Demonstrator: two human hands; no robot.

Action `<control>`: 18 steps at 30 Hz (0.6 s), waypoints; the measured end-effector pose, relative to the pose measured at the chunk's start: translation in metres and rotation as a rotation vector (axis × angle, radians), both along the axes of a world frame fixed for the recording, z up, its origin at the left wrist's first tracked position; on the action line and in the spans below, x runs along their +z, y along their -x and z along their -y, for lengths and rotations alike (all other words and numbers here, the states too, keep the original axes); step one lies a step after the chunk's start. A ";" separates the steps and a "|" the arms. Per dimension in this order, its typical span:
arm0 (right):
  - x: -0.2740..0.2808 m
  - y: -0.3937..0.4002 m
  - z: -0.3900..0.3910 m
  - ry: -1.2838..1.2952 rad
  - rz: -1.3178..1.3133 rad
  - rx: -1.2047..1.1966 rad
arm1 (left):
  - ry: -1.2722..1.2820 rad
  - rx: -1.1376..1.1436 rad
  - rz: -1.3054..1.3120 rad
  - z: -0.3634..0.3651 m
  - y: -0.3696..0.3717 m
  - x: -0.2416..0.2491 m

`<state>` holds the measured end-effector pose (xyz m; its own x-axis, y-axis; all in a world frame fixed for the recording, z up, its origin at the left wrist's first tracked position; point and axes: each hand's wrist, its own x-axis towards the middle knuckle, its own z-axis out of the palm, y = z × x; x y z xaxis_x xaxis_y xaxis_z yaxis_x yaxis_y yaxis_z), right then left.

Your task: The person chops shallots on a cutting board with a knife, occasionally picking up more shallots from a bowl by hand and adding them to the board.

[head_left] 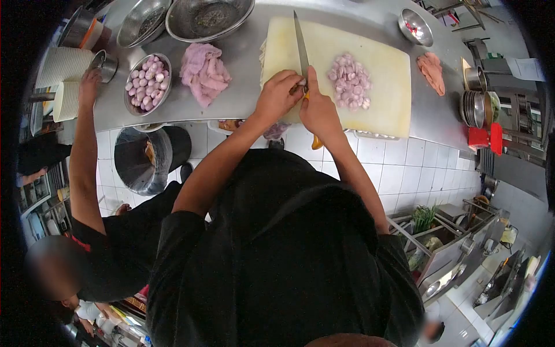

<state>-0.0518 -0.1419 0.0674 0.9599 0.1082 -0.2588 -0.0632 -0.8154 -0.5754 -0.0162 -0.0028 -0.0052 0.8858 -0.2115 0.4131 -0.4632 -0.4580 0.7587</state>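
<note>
- Your right hand (317, 110) is wrapped tight around the knife (301, 49); the blade runs up the middle of the cutting board (381, 110), and the orange handle end pokes out below your wrist, past the near edge.
- Your left hand (278, 95) has its fingers curled down on a small onion (300, 85) right beside the blade, near the board's near edge.
- The step in hand looks like slicing: one piece is pinned and the blade is set against it.
- The next cut calls for your left fingertips tucked back, clear of the edge.
- The pile of cut onions (350, 81) lies on the right half of the board, apart from your hands.
- A metal bowl of whole onions (148, 82) stands on the counter (243, 98) left of the board, with a pink cloth (203, 70) between them.
- Another person's hand (89, 87) rests at the counter's left edge, near a small tin cup (105, 65).
- Hard to tell: the piece under your fingers is mostly covered, and your own body hides the floor below.
</note>
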 end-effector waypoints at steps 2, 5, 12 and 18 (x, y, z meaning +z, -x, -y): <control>-0.004 0.000 0.002 -0.018 0.005 -0.009 | -0.018 0.008 0.001 -0.002 0.005 -0.001; -0.013 0.001 0.016 -0.070 0.040 -0.021 | -0.029 0.018 0.034 0.003 0.003 0.005; -0.018 0.010 0.046 -0.071 0.068 -0.078 | -0.223 -0.213 0.145 -0.005 -0.006 0.017; -0.018 0.014 0.047 -0.070 0.101 -0.051 | -0.237 -0.314 0.249 0.000 -0.006 0.021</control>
